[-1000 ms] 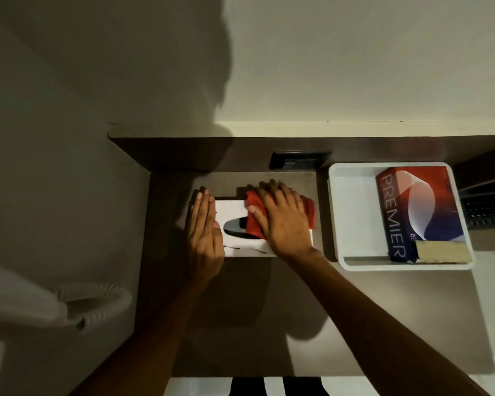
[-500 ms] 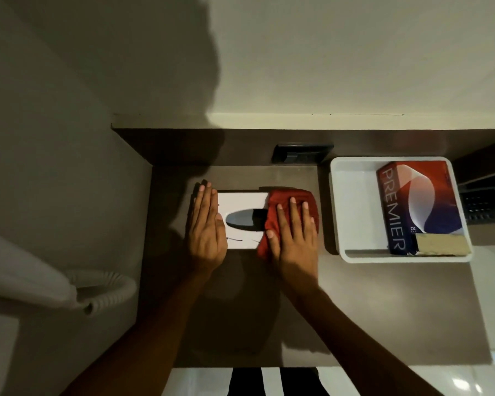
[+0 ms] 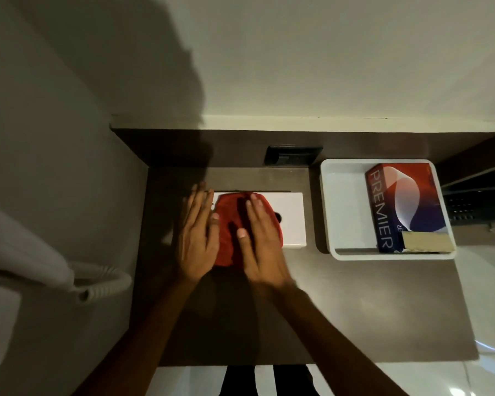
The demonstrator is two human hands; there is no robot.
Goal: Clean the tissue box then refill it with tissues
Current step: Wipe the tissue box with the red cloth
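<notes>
The white tissue box (image 3: 290, 221) lies flat on the dark counter (image 3: 355, 310), its oval slot mostly covered. A red cloth (image 3: 229, 227) is spread over the box's left half and hangs over its near edge. My right hand (image 3: 262, 238) lies flat on the cloth and presses it onto the box top. Just beside it, my left hand (image 3: 196, 238) rests flat with fingers straight against the box's left end. To the right, a red and blue PREMIER tissue pack (image 3: 389, 207) stands in a white tray (image 3: 327, 212).
A beige block (image 3: 426, 242) sits in the tray's near right corner. A black wall socket (image 3: 293, 155) is behind the box. A white handset with a coiled cord (image 3: 103, 284) hangs at the left. A dark keypad device (image 3: 475, 207) sits at the far right.
My right hand has slid the red cloth from the right part of the box top to its left half, uncovering the right end. My left hand has stayed at the box's left end.
</notes>
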